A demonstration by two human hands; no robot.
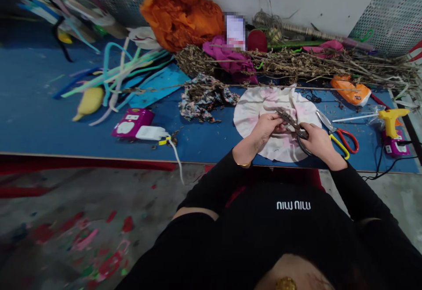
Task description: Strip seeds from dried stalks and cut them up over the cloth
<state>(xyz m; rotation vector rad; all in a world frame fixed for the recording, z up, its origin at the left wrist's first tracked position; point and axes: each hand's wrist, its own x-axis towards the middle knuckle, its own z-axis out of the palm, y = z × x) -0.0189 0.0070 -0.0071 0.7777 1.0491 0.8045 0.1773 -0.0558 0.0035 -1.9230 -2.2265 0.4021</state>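
Observation:
A round white cloth with pink patches (pixel 245 116) lies at the table's front edge, under both hands. With closed fingers, my left hand (pixel 265 127) pinches a dark brown, rough piece (pixel 286 115) that resembles dried plant stem. My right hand (pixel 318 139) is closed round a dark-handled tool (pixel 302 146), apparently scissors; one handle loop shows below the fingers. Its blades meet or overlap the brown piece, so the two are hard to separate by eye. Just right of my right hand lie scissors with one red and one yellow handle (pixel 343 138).
Dried stems (pixel 296 66) stretch along the back, beside crumpled orange material (pixel 181 13) and a floral cloth (pixel 198 101). A yellow glue gun (pixel 392 121) with a black cable sits right. Left are a purple box (pixel 132 123), a white adapter with a cord (pixel 151 132) and foam strips (pixel 108 74).

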